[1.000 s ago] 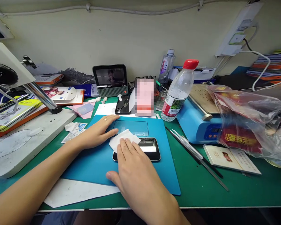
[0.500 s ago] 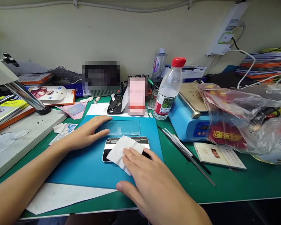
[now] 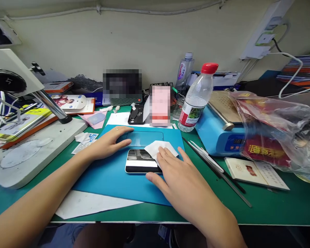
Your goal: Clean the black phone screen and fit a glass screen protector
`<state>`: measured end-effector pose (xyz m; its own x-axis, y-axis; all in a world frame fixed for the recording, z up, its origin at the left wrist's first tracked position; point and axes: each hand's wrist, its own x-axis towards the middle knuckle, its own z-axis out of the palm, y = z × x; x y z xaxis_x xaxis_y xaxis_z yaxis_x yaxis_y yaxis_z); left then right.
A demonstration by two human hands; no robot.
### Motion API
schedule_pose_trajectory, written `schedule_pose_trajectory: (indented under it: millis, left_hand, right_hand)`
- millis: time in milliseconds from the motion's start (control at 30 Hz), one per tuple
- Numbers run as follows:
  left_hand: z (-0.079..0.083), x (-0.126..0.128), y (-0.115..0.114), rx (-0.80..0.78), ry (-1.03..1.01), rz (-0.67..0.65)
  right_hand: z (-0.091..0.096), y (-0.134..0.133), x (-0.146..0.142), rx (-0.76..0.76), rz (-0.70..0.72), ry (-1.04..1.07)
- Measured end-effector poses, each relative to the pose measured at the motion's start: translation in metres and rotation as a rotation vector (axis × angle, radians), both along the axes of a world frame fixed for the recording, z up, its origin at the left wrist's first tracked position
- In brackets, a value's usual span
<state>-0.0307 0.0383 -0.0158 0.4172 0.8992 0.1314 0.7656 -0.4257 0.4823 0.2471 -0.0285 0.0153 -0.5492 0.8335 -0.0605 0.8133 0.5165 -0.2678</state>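
A phone (image 3: 139, 166) lies face up on the blue mat (image 3: 105, 186), its glossy screen reflecting light and dark bands. My right hand (image 3: 181, 179) presses a white wipe (image 3: 153, 150) with its fingertips over the phone's upper right end, thumb spread near the lower edge. Just behind the phone rests a clear screen protector (image 3: 147, 137) with a dark border, partly covered by the wipe. At the left end of that glass is my left hand (image 3: 113, 143), fingers and thumb apart, nothing gripped between them. Whether it touches the glass is hard to make out.
A red-capped bottle (image 3: 193, 106) stands behind the mat, with a blue heating device (image 3: 214, 134) to its right. Thin tools (image 3: 222, 175) and a cigarette pack (image 3: 255, 174) lie right of the mat. A white stand base (image 3: 38, 151) occupies the left.
My right hand has slid the wipe across the phone towards its upper right end, uncovering the left of the screen. My left hand stays by the glass; the camera view has shifted left.
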Motion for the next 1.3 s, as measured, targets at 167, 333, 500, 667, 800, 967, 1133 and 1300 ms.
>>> schedule_pose_trajectory:
  millis: [167,333,500,667,800,967,1133,1300]
  left_hand:
    - [0.001,0.004,-0.001,0.074,-0.036,-0.034]
    - [0.002,0.002,-0.001,0.136,-0.071,-0.086]
    - [0.010,0.006,-0.008,0.241,-0.103,-0.128]
    - [0.020,0.017,-0.020,0.393,-0.145,-0.269]
    - [0.020,0.021,-0.022,0.363,-0.139,-0.321]
    - [0.016,0.021,-0.021,0.296,-0.132,-0.322]
    - [0.017,0.021,-0.025,0.186,-0.123,-0.340]
    - [0.022,0.035,-0.036,0.304,-0.243,-0.394]
  right_hand:
    - [-0.004,-0.003,-0.036,0.032,0.080,-0.036]
    - [-0.005,-0.007,-0.060,0.089,0.156,-0.033]
    - [-0.006,-0.006,-0.066,0.101,0.138,-0.053]
    - [-0.004,-0.012,-0.061,0.100,0.175,-0.017]
    - [0.001,-0.020,-0.048,0.055,0.229,0.063]
    - [0.002,-0.020,-0.019,0.077,0.180,0.089]
    - [0.004,-0.013,0.003,0.141,0.058,0.037]
    - [0.006,-0.009,-0.003,0.170,0.056,0.039]
